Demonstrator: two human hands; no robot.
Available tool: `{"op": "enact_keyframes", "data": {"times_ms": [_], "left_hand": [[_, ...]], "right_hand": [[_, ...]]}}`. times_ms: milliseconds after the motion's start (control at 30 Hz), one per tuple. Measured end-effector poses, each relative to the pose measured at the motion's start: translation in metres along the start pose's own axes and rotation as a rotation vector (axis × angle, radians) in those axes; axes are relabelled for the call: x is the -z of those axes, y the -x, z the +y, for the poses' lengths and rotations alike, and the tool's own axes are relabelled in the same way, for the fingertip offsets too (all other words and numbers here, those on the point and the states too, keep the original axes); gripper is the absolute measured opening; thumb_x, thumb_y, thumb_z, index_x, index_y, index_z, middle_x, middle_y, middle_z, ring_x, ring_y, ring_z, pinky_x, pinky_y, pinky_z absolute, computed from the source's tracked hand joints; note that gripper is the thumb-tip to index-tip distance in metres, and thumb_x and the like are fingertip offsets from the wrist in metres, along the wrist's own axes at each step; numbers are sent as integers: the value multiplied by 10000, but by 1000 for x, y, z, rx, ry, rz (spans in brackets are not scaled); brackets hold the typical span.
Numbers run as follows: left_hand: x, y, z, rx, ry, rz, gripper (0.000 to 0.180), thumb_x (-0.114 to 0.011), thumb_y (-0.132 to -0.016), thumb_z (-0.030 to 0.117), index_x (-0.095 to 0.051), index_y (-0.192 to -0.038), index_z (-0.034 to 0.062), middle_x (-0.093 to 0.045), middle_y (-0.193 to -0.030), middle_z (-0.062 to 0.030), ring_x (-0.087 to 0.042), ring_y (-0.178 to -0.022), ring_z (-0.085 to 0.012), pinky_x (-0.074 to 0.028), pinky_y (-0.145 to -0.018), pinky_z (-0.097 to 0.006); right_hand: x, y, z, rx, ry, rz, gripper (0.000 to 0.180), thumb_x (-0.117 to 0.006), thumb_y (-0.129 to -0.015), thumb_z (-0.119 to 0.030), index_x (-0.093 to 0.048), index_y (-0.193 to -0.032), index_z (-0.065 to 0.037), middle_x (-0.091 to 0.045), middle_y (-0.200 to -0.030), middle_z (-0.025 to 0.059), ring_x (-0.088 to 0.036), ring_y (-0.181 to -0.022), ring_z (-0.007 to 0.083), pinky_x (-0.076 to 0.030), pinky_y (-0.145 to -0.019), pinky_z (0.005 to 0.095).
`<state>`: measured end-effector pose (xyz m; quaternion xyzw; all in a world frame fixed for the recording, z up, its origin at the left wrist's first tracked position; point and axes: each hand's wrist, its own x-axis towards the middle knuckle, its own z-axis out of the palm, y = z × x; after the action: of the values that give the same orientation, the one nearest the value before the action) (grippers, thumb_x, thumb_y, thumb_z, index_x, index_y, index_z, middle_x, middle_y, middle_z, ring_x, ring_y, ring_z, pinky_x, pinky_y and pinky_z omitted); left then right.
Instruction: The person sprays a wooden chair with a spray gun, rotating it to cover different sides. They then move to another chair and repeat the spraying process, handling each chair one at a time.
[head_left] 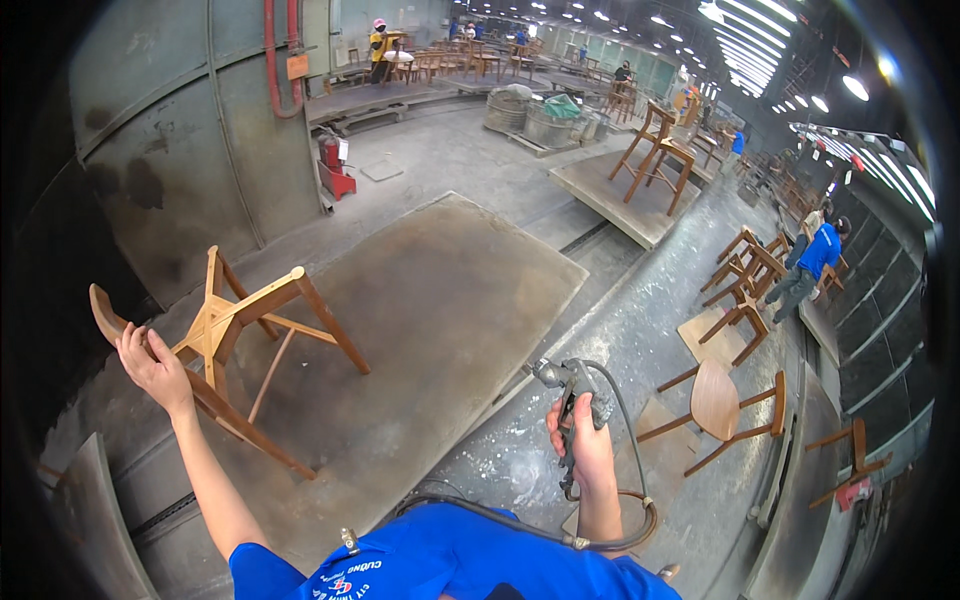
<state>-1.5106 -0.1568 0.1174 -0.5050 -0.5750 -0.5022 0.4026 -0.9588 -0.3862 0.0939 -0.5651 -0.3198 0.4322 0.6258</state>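
The chair point(235, 335) lies tipped on its side on a large brown mat point(450, 300) on the floor, at your left, with its legs pointing up and to the right and its curved back toward the grey wall point(180, 150). Your left hand point(152, 365) is on the top edge of the chair back, the fingers loosely curled over the wood, the arm stretched out from the lower edge. Your right hand point(585, 440) is closed around the grip of a spray gun point(570, 385), which you hold low in front of you, its nozzle pointing to the left toward the mat but well apart from the chair. A dark hose point(520, 520) goes from the gun down and around past your blue shirt point(450, 560). To your right, on the concrete floor, another chair point(725, 405) lies on its side on a flat board, and more chairs point(745, 280) stand beyond it. Near them a person in blue point(815, 262) bends over the furniture. Further back two tall stools point(658, 150) stand on a raised platform point(615, 195). A red extinguisher point(335, 165) stands beside the wall, under a red pipe point(280, 60). Far at the back a person in yellow point(380, 45) is between many other chairs.
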Motion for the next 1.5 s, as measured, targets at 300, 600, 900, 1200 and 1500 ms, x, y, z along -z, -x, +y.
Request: {"op": "enact_keyframes", "data": {"times_ms": [300, 600, 900, 1200, 1500], "left_hand": [[-6, 0, 6, -4, 50, 26, 188, -576, -996, 173, -592, -1136, 49, -595, -1289, -105, -462, -1324, -366, -333, -1129, -484], [-17, -2, 17, -28, 51, 122, 179, -574, -997, 165, -578, -1147, 67, -593, -1285, -95, -470, -1313, -359, -339, -1128, -493], [-14, -4, 29, 3, 113, 97, 193, -563, -1007, 176, -578, -1169, 71, -569, -1320, -89, -438, -1339, -355, -321, -1135, -483], [-4, -11, 35, -42, 133, 17, 291, -568, -994, 158, -573, -1273, 77, -541, -1367, -123, -414, -1355, -361, -309, -1138, -484], [-85, -72, -120, 8, -6, -8, 381, -563, -992, 254, -548, -1340, 101, -574, -1292, -176, -449, -1327, -344, -369, -1097, -456]], "right_hand": [[-6, -6, 1, -18, -9, -14, 571, -420, -1008, -605, -549, -1003, -48, -602, -728, 63, -510, -510, 104, -375, -440, 231], [-15, -5, -4, -18, -8, -13, 577, -424, -1004, -609, -552, -1006, -46, -603, -730, 62, -515, -515, 105, -376, -441, 232], [-23, 1, -7, -27, -14, 8, 594, -437, -991, -626, -553, -1005, -44, -604, -732, 67, -513, -510, 109, -375, -440, 231], [-26, 4, 0, -5, -18, 33, 588, -423, -997, -623, -549, -1009, -49, -596, -716, 67, -504, -497, 113, -375, -435, 233], [-31, 3, 29, 26, 109, -55, 594, -422, -1001, -620, -525, -1043, -37, -574, -740, 56, -486, -513, 94, -355, -429, 218]]}}
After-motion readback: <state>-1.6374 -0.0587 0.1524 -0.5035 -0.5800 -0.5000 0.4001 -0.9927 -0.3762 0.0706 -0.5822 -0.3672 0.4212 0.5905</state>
